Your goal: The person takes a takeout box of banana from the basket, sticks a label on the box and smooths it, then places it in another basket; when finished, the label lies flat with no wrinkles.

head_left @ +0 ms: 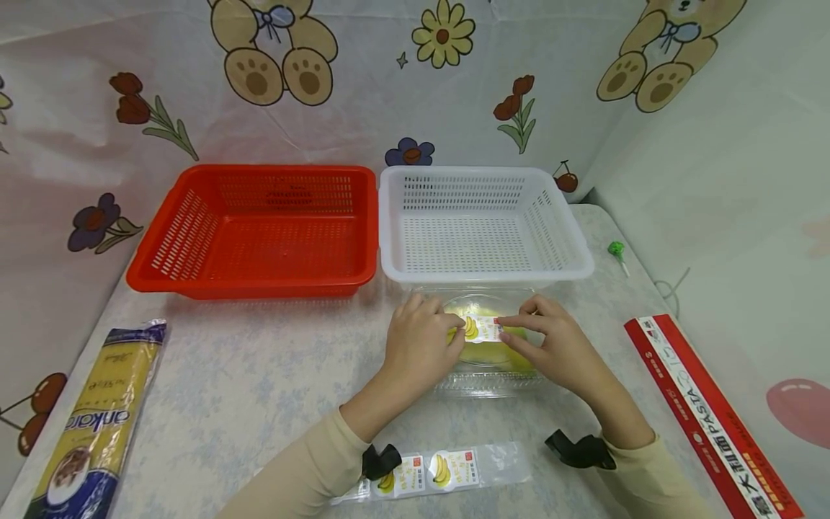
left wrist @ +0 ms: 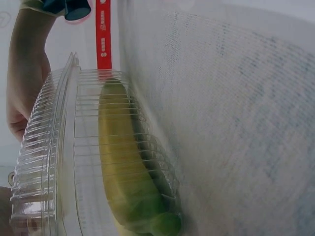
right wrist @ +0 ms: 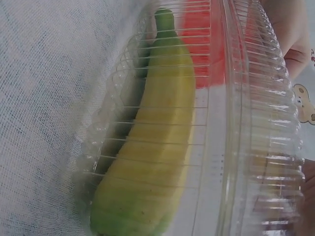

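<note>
A clear ribbed plastic box [head_left: 483, 386] with its lid down stands before me, and a yellow-green banana [left wrist: 123, 157] shows through its wall. The right wrist view also shows the banana [right wrist: 157, 128] inside. Over the lid lies a white label [head_left: 483, 329] printed with bananas. My left hand [head_left: 421, 335] pinches the label's left end between thumb and forefinger. At the right end, my right hand [head_left: 560, 342] pinches it the same way. In the wrist views the lid mostly hides the fingers.
Behind the box stand a red basket [head_left: 279, 285] and a white basket [head_left: 486, 275]. A strip of banana labels [head_left: 454, 470] lies in front. To the left is a pasta packet [head_left: 97, 418]; to the right, a long red box [head_left: 707, 411] and a green lollipop [head_left: 617, 249].
</note>
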{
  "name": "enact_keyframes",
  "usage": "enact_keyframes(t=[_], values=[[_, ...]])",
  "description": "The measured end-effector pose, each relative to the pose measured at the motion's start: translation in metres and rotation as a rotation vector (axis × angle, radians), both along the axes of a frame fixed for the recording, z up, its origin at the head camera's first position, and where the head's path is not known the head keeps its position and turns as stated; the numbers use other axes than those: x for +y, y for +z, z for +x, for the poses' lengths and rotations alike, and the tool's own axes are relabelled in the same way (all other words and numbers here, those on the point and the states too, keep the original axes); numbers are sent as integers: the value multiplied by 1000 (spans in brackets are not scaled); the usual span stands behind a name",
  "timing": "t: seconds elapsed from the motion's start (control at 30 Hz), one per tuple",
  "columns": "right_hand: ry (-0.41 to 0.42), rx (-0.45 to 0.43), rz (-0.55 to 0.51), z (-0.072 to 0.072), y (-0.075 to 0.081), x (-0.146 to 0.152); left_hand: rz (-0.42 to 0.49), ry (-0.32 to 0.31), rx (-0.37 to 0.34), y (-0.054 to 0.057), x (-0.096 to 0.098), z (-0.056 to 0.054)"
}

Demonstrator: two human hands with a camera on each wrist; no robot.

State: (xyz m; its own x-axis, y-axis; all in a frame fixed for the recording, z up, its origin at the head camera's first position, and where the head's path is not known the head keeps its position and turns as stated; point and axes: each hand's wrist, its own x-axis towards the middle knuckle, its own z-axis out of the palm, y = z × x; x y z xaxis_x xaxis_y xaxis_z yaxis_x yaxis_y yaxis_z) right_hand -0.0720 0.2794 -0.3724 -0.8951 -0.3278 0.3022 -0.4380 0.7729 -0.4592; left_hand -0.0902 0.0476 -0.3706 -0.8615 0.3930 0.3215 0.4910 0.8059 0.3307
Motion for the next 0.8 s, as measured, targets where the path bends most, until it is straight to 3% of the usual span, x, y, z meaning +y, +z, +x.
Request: enact_keyframes(t=[0.3, 0.5, 0.67, 0.8], values=[[-48, -2, -47, 0, 8, 7, 75, -1, -22, 2, -8, 3], [-157, 5, -36, -6, 22, 25, 132, 7, -42, 3, -24, 9], [-250, -17, -23, -20, 34, 45, 84, 37, -80, 2, -37, 18], [-306, -74, -15, -36, 37, 65, 35, 67, -159, 0, -45, 26]])
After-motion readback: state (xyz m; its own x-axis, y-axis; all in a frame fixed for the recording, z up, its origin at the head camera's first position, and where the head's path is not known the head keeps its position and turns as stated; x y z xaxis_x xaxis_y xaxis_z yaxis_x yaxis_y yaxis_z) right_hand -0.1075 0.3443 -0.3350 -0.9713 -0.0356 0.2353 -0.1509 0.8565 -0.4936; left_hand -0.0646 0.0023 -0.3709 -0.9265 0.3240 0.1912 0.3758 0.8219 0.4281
